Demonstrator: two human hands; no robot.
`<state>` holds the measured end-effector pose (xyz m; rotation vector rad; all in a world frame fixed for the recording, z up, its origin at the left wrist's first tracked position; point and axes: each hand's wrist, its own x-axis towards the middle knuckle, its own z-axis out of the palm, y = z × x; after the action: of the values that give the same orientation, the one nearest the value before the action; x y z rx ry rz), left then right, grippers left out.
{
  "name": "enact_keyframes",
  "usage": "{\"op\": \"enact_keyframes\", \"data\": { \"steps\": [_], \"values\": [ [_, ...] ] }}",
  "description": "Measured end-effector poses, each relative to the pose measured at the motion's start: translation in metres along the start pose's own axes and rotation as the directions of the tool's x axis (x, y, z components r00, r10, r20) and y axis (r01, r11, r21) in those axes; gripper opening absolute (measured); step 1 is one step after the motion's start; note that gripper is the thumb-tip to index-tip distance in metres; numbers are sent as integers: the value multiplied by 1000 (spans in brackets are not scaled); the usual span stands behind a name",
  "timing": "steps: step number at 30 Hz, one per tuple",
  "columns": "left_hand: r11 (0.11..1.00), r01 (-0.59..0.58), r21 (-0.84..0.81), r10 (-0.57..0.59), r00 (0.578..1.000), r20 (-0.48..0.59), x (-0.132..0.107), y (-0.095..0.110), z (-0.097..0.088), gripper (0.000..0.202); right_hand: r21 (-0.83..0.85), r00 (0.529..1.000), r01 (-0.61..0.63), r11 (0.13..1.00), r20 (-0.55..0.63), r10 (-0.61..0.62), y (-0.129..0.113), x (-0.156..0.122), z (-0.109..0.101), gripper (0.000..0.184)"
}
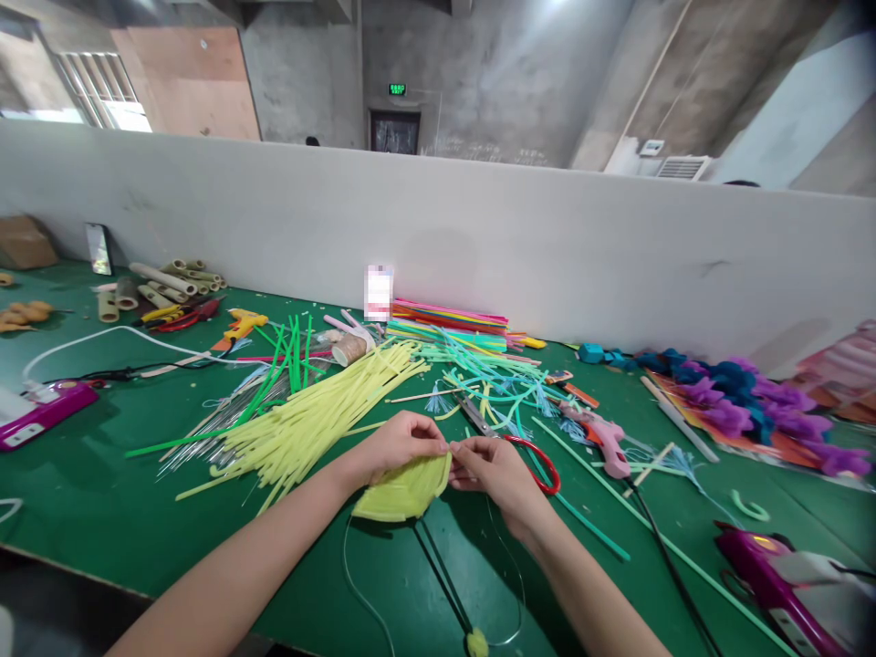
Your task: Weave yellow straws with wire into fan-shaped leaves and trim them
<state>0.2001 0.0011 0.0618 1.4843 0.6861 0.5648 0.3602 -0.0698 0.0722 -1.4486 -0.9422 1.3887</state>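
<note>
My left hand [401,443] and my right hand [494,473] meet over the green table [102,502], both pinched on the top edge of a yellow fuzzy fan-shaped piece [405,493]. Two dark stems run from under the piece toward me and end at a small yellow tuft [477,643]. A thin clear wire [356,584] loops on the table below my hands. Red-handled scissors [530,456] lie just behind my right hand. A big pile of yellow pipe cleaners [307,420] lies to the left of my left hand.
Green sticks [284,360], coloured pipe cleaners [448,319], a pink glue gun [602,438], a tape roll [350,349] and blue-purple fuzzy flowers [739,397] crowd the table. Magenta devices sit at the left [41,411] and right [780,570] edges. A grey partition wall [479,228] bounds the back.
</note>
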Motion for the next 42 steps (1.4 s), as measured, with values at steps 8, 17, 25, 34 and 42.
{"op": "enact_keyframes", "data": {
  "steps": [8, 17, 25, 34, 42],
  "values": [
    [997, 56, -51, -57, 998, -20, -1, 5, -3, 34, -1, 996, -74, 997, 51, 74, -5, -1, -8, 42],
    [987, 124, 97, -121, 992, -41, -1, 3, -11, 42, -68, 992, -72, 995, 102, 79, -1, 2, -15, 28],
    [998, -5, 56, 2, 999, 52, 0, 4, -7, 35, -102, 986, 70, 992, 159, -53, 1, 5, -19, 27],
    [995, 2, 100, 1, 999, -33, 0, 7, -10, 29, -324, 947, 222, 920, 295, -124, 1, -1, -18, 37],
    [1000, -2, -29, -1, 994, -110, 3, 5, -11, 38, -236, 950, 242, 941, 255, -180, 1, 0, -17, 35]
  ]
}}
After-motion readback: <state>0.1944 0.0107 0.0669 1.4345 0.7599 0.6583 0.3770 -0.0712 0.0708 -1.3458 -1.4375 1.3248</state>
